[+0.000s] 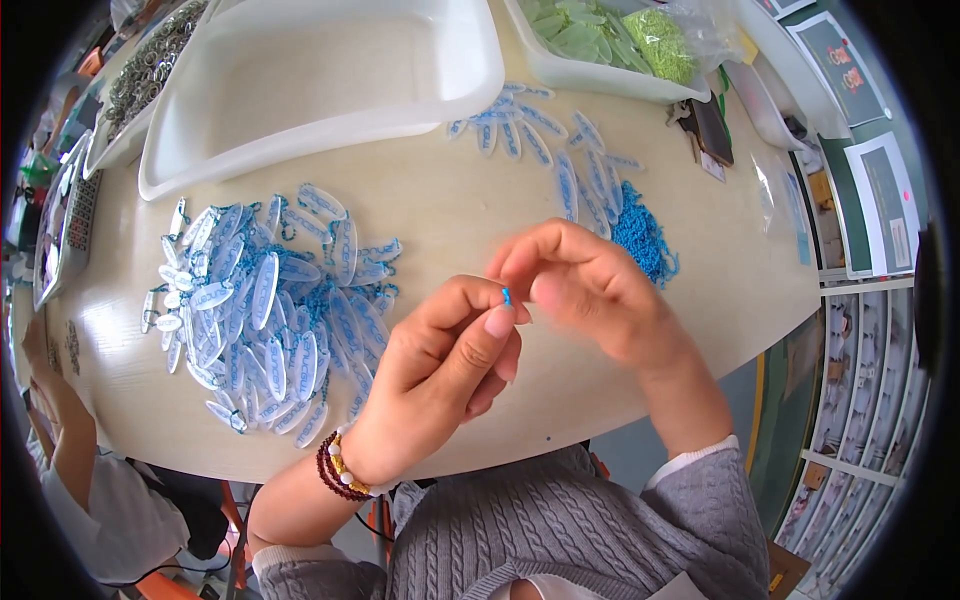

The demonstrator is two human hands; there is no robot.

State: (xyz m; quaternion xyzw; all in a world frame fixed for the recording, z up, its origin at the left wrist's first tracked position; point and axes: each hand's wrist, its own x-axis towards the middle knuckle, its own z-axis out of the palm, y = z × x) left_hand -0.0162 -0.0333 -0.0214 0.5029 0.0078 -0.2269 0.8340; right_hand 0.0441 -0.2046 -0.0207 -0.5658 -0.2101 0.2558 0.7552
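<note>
Lying at nine o'clock on the pale bench (470, 205) is a heap of clear oval tags (265, 315) strung on blue cords, with an empty white tray (320, 70) above it at eleven o'clock. Near the middle, the left hand (440, 375), a beaded bracelet (340, 470) on its wrist, is closed in a pinch on a small blue loop (506, 296) between thumb and forefinger. Just beside it at three o'clock, the right hand (590, 290) is curled, its fingertips meeting the same loop above the bench edge. Further out at two o'clock sit a row of oval tags (560, 150) and a small pile of blue cords (640, 235); a tray of green pieces (600, 40) stands at one o'clock
</note>
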